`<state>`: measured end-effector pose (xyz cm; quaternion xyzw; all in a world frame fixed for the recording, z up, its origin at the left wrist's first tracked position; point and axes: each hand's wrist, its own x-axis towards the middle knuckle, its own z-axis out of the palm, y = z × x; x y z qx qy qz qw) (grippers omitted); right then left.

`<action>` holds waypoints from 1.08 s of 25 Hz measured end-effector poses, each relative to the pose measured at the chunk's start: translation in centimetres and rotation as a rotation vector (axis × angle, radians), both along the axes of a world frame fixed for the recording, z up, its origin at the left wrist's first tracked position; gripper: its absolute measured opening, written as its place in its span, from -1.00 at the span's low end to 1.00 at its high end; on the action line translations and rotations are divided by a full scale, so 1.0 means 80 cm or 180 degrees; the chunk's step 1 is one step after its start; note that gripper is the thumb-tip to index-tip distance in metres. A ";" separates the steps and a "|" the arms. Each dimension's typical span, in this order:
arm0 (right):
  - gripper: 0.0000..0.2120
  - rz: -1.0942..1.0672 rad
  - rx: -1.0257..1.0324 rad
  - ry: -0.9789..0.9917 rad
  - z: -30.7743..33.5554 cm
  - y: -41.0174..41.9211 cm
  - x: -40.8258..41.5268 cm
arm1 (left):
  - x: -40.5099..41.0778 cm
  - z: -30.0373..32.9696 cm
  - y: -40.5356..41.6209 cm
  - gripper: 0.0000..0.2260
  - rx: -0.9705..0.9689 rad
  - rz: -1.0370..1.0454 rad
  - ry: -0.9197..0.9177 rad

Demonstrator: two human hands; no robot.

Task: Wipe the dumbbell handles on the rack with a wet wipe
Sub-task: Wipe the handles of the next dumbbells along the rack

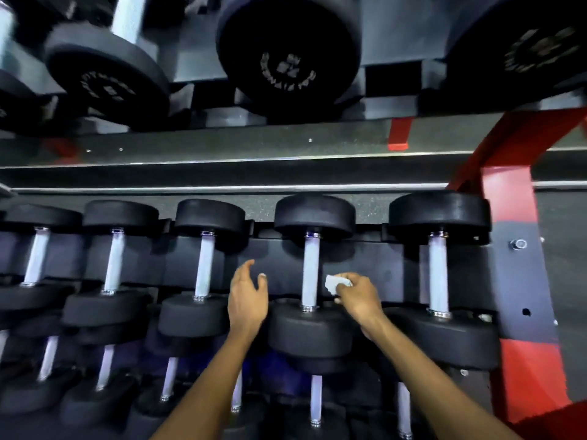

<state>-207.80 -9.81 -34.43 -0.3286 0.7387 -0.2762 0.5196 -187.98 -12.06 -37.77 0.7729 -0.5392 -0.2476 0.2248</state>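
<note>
Low in the middle of the frame, two bare forearms reach up toward the middle tier of a rack (508, 217) with red uprights at the right. The right hand (357, 296) pinches a small crumpled white wipe (335, 284) between thumb and curled fingers, holding it just right of a pale metal handle (310, 271); whether the wipe touches the metal cannot be told. That handle belongs to a black dumbbell (309, 331) lying front to back on the tier, fourth in a row of five seen from the left edge to the right upright. The left hand (247, 296) is open, fingers relaxed and spread, thumb apart, holding nothing; it hovers between this dumbbell and the next one to the left (203, 265), touching neither as far as can be seen. The middle tier holds the row of five, each with a round black head at the back and another at the front. Across the top of the frame, the upper tier (286, 115) carries larger dumbbells whose round black ends (287, 55) face the camera, with blurred white lettering. Along the bottom of the frame, a lower tier holds more dumbbells (316, 401), partly hidden by the forearms. Between the upper and middle tiers, dark speckled floor (222, 147) shows.
</note>
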 end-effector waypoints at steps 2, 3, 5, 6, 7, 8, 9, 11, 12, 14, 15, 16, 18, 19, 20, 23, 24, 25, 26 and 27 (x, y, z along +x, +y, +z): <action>-0.70 -0.0006 0.0158 0.0129 -0.024 -0.011 0.006 | 0.018 -0.032 -0.018 -0.61 -0.0023 -0.0167 -0.0026; -0.70 0.0036 0.0244 0.0173 -0.038 -0.016 0.008 | 0.024 -0.047 -0.029 -0.60 -0.0097 -0.0306 -0.0070; -0.69 0.0511 0.0361 0.0271 -0.060 -0.028 0.013 | 0.028 -0.073 -0.050 -0.57 -0.0274 -0.0748 -0.0269; -0.71 0.0911 0.0388 0.0243 -0.069 -0.035 0.015 | 0.027 -0.087 -0.059 -0.55 -0.0336 -0.1045 -0.0432; -0.75 0.1224 0.0396 0.0099 -0.074 -0.038 0.017 | 0.027 -0.098 -0.066 -0.52 -0.0381 -0.1340 -0.0620; -0.76 0.1389 0.0416 -0.0096 -0.075 -0.038 0.018 | 0.027 -0.108 -0.070 -0.48 -0.0412 -0.1583 -0.0820; -0.75 0.1437 0.0426 -0.0267 -0.075 -0.034 0.017 | 0.029 -0.120 -0.073 -0.45 -0.0443 -0.1753 -0.1009; -0.69 0.1409 0.0464 -0.0452 -0.071 -0.020 0.009 | 0.030 -0.137 -0.074 -0.45 -0.0547 -0.1845 -0.1264; -0.64 0.1383 0.0457 -0.0475 -0.068 -0.013 0.006 | 0.030 -0.143 -0.073 -0.46 -0.0606 -0.1810 -0.1333; -0.60 0.1320 0.0461 -0.0521 -0.067 -0.014 0.008 | 0.029 -0.149 -0.072 -0.47 -0.0711 -0.1719 -0.1424; -0.60 0.1278 0.0505 -0.0645 -0.066 -0.021 0.013 | 0.029 -0.150 -0.073 -0.47 -0.0751 -0.1696 -0.1442; -0.59 0.1240 0.0579 -0.0796 -0.064 -0.028 0.018 | 0.029 -0.151 -0.072 -0.46 -0.0775 -0.1689 -0.1447; -0.59 0.1285 0.0690 -0.0770 -0.061 -0.031 0.026 | 0.030 -0.152 -0.072 -0.46 -0.0786 -0.1708 -0.1426; -0.60 0.1350 0.0684 -0.0603 -0.058 -0.027 0.028 | 0.031 -0.153 -0.071 -0.46 -0.0790 -0.1722 -0.1418; -0.60 0.1450 0.0646 -0.0375 -0.057 -0.021 0.027 | 0.031 -0.153 -0.070 -0.46 -0.0800 -0.1726 -0.1425; -0.70 0.1304 0.0650 -0.0414 -0.046 -0.019 0.033 | 0.030 -0.154 -0.072 -0.46 -0.0799 -0.1691 -0.1450; -0.74 0.1136 0.0715 -0.0689 -0.045 -0.025 0.038 | 0.030 -0.153 -0.072 -0.46 -0.0789 -0.1695 -0.1436; -0.77 0.0979 0.0744 -0.0952 -0.046 -0.031 0.043 | 0.030 -0.153 -0.072 -0.46 -0.0789 -0.1700 -0.1429; -0.79 0.0874 0.0748 -0.1055 -0.048 -0.033 0.046 | 0.031 -0.154 -0.071 -0.46 -0.0796 -0.1704 -0.1428; -0.80 0.0840 0.0727 -0.0941 -0.049 -0.032 0.049 | 0.031 -0.154 -0.070 -0.46 -0.0811 -0.1707 -0.1432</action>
